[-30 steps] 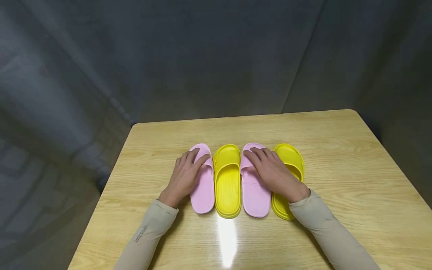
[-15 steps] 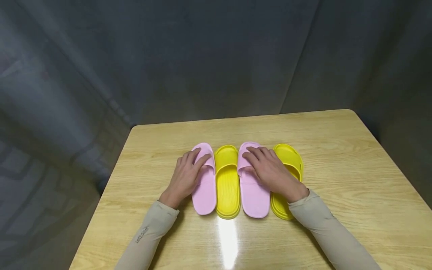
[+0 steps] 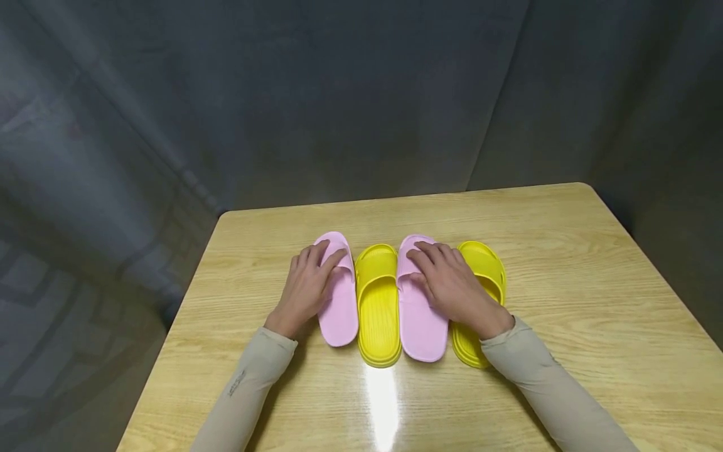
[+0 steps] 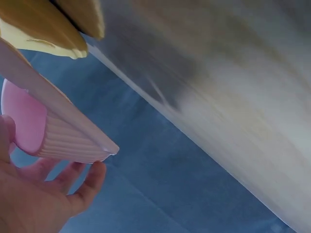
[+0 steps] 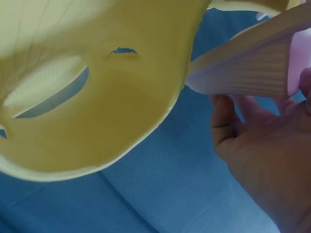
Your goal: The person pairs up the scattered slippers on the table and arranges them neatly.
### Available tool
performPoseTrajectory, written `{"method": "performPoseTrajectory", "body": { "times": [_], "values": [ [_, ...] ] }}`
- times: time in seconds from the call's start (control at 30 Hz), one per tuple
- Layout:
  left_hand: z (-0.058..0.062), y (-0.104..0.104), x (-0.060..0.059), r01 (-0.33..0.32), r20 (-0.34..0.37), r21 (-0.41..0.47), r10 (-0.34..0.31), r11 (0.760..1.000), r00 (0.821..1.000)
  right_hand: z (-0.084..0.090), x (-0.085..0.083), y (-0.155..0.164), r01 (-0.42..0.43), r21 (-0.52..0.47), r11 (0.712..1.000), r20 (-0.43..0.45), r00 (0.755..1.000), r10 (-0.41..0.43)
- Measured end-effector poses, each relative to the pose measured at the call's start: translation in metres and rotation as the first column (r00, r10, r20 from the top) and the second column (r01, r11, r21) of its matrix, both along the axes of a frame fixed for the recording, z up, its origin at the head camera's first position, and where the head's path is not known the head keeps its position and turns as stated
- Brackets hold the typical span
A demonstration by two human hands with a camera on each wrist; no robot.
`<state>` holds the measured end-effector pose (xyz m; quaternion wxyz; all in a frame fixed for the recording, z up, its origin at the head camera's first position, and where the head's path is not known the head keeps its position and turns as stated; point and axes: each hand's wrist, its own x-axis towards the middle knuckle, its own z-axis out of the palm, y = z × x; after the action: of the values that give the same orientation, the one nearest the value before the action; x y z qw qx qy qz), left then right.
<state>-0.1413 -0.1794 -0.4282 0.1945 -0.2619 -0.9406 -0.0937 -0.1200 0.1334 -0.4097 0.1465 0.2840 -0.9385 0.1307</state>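
On the table [image 3: 565, 263], left hand [image 3: 307, 290] and right hand [image 3: 452, 285] lie flat, fingers spread, on the pink slippers [image 3: 339, 307], so a sideways shove could knock the yellow slipper [image 3: 377, 307] between them crooked.

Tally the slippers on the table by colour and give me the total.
Pink slippers: 2, the left pink slipper under the left hand and the right pink slipper under the right hand.
Yellow slippers: 2, the inner yellow slipper and the outer yellow slipper.
Total: 4 slippers in a row on the table.
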Motion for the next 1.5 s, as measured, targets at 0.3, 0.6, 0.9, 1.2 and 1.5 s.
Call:
{"method": "performPoseTrajectory", "body": {
  "times": [0.3, 0.6, 0.9, 1.2, 1.5],
  "values": [
    [-0.007, -0.012, -0.04, -0.046, 0.04, 0.005, 0.046, 0.999, 0.998, 0.0, 0.0, -0.002, 0.001, 0.003, 1.0, -0.007, 1.0, -0.001],
    [-0.01, -0.019, -0.073, -0.059, 0.046, 0.067, 0.056, 0.996, 0.997, 0.002, -0.001, -0.002, -0.017, 0.023, 1.0, -0.043, 0.999, 0.018],
    [-0.009, -0.014, -0.076, -0.065, 0.062, 0.124, 0.058, 0.99, 0.996, 0.028, -0.024, 0.006, -0.083, 0.035, 0.996, -0.009, 0.997, 0.083],
    [-0.014, -0.017, -0.073, -0.028, 0.035, 0.151, 0.023, 0.988, 0.999, 0.051, -0.089, -0.016, -0.198, 0.018, 0.98, 0.071, 0.978, 0.196],
    [-0.005, -0.024, -0.09, -0.047, -0.014, 0.167, 0.05, 0.985, 0.999, 0.061, -0.142, -0.055, -0.188, 0.014, 0.982, 0.119, 0.975, 0.185]
  ]
}}
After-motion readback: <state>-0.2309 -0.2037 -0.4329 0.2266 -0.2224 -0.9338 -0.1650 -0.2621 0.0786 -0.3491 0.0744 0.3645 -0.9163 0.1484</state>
